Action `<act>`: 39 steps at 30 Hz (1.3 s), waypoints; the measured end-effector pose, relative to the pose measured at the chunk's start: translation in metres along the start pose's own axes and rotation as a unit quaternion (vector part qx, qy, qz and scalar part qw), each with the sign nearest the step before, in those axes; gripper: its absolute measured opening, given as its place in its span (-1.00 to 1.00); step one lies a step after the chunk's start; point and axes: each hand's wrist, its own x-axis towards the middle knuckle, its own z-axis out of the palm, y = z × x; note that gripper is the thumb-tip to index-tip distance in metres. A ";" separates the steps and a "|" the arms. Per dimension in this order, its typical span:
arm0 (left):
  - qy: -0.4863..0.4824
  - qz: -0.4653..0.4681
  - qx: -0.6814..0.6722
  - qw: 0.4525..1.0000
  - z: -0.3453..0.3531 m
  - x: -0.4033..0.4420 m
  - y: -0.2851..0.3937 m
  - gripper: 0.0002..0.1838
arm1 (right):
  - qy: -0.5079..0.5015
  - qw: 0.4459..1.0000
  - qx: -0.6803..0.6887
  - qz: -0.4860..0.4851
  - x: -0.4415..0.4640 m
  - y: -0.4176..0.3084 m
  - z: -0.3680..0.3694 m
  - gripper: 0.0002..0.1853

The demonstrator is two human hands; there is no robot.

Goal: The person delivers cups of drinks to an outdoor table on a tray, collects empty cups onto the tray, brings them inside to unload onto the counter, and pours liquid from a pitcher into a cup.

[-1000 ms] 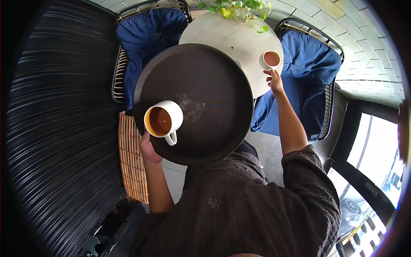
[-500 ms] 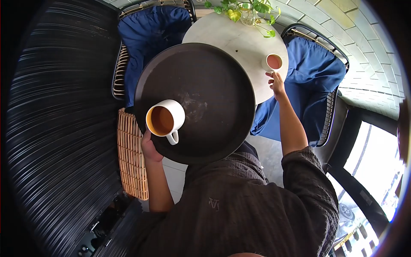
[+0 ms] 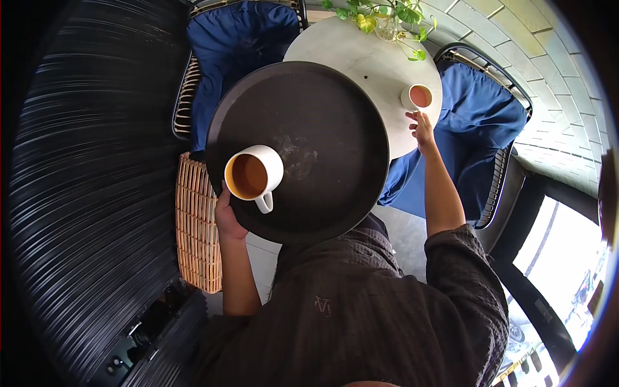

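My left hand (image 3: 229, 216) grips the near left rim of a large round dark-brown tray (image 3: 322, 193), fingers hidden beneath it. On the tray's left side stands a white mug (image 3: 265, 165) with amber-brown liquid in it, its handle pointing toward me. Out at the right, my right hand (image 3: 422, 132) is just beside a smaller white cup (image 3: 409, 99) of pinkish-brown drink. That cup stands on a round pale table (image 3: 342, 42). The right fingers are partly spread, with their tips close to the cup's near side; whether they still touch it is hard to tell.
A leafy plant in a glass vase (image 3: 387, 27) stands at the table's far edge. Chairs with blue cushions flank the table, one left (image 3: 242, 39) and one right (image 3: 477, 103). A woven wicker piece (image 3: 198, 222) is left of the tray, beside a black ribbed wall (image 3: 97, 161).
The view has shifted slightly, so the table and chairs appear further right. My right hand has drawn back a little from the cup, which keeps its place on the table. The left hand still holds the tray.
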 end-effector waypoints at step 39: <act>-0.146 -0.052 0.006 0.988 -0.024 0.030 0.062 -0.50 | -0.234 0.957 -0.052 -0.161 -0.321 -0.127 0.267 -0.60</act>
